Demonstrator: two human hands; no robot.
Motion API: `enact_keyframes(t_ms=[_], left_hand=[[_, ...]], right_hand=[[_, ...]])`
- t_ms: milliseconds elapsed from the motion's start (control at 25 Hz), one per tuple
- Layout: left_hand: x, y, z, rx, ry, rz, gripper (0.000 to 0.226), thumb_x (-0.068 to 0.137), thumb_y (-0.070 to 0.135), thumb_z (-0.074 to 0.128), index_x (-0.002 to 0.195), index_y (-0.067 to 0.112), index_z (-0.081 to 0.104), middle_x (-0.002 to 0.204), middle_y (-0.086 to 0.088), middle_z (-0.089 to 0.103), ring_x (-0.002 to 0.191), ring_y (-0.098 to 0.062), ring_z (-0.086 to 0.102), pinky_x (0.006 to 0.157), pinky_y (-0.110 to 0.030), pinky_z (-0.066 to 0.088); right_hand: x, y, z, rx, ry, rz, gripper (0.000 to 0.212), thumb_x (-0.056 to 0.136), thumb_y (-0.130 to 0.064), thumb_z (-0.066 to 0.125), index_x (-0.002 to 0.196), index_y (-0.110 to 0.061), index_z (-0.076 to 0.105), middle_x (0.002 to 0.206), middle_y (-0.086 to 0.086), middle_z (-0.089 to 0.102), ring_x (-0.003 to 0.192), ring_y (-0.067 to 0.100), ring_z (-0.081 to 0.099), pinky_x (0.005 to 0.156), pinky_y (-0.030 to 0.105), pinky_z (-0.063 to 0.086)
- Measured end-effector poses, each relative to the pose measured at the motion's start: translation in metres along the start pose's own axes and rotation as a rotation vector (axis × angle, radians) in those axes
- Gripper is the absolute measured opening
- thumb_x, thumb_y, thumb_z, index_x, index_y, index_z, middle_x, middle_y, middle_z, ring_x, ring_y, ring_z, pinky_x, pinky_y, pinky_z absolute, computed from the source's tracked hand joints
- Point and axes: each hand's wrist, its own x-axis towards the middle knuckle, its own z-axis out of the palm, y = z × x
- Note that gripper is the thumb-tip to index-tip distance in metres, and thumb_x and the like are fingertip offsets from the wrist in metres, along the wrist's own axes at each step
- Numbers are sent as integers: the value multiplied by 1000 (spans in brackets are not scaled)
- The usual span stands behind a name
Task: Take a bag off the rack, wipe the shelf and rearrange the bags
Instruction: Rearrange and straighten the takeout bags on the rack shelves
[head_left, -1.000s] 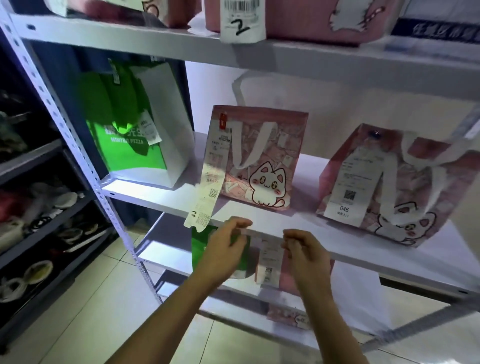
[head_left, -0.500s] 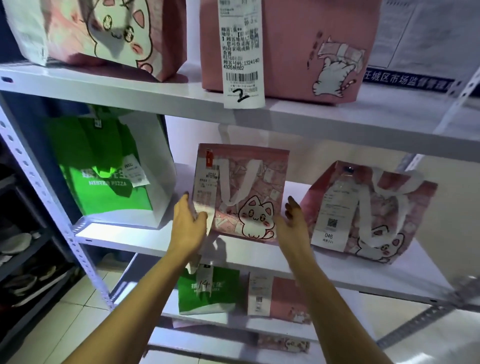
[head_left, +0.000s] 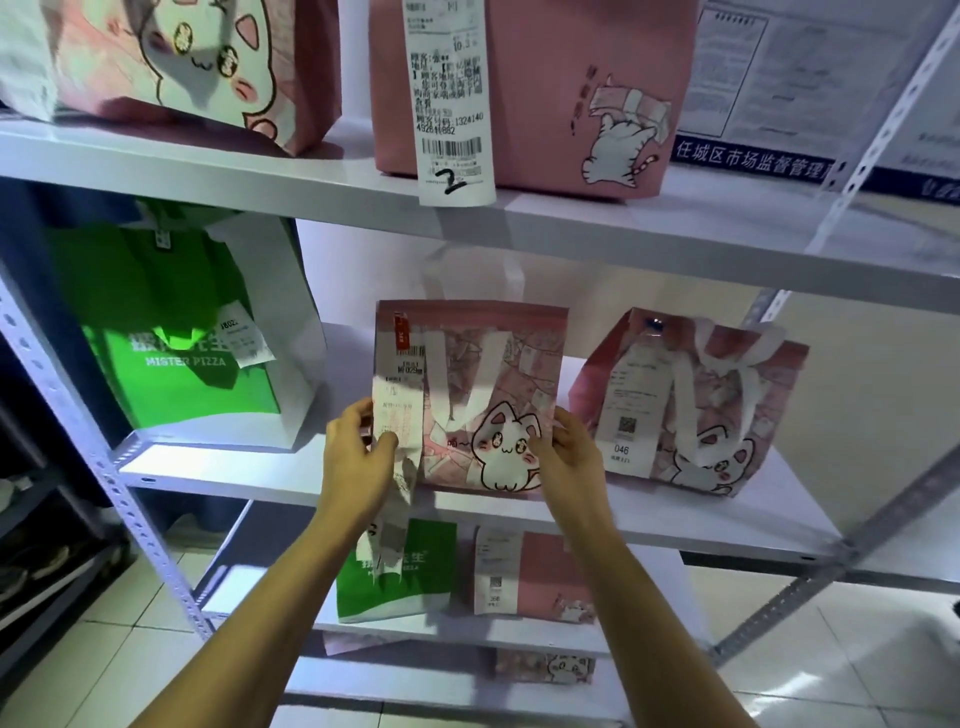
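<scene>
Pink cat-print bag (head_left: 483, 395), green-and-white bag (head_left: 176, 332), white shelf (head_left: 260, 470).

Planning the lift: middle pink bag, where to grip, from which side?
Grip the middle pink bag by its lower side edges, from the front, as the left hand and right hand do. It stands upright and flat; handles lie folded down its face.

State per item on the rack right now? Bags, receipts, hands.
Middle pink cat-print paper bag: upright on middle shelf, gripped at both sides.
Its long white receipt: hanging past the shelf edge, pinched under left thumb.
Left hand: gripping bag's left edge.
Right hand: gripping bag's right edge.
Green Mister Pizza bag: upright, untouched.
Right pink cat-print bag: tilted, untouched.
Top-shelf pink bag with receipt marked 2: upright.
</scene>
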Motion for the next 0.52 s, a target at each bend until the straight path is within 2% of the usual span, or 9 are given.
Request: enact_keyframes(t_ms=[120,200,360,520], left_hand=[[-34,12,1,-13,41,19,35,97,10,54,130,20,50,129,-4,50,104,-11,58,76,-15,51],[-59,22,5,-35,66,25,32,97,8,54,127,19,51,128,-4,53,99,-6,59,64,-8,49],[-121,41,12,-128,144,37,27,96,12,60,120,23,56,124,-3,59,103,-13,62,60,-7,49],[-180,75,15,-137,160,83,27,93,11,64,116,26,60,120,2,63,102,-4,61,64,-7,46]], right_hand=[[-23,1,-22,52,13,-1,37,96,-12,61,127,-32,56,119,-8,69,112,14,65,102,34,51],[-39,4,-39,89,-1,9,43,97,-14,62,137,-28,54,127,-6,65,118,16,62,107,39,49],[-77,10,-83,51,1,-64,44,97,-21,63,138,-34,55,127,-11,67,118,10,62,105,46,50],[-118,3,-137,109,6,-143,46,97,-15,63,141,-26,55,127,-9,69,116,8,64,106,45,51]])
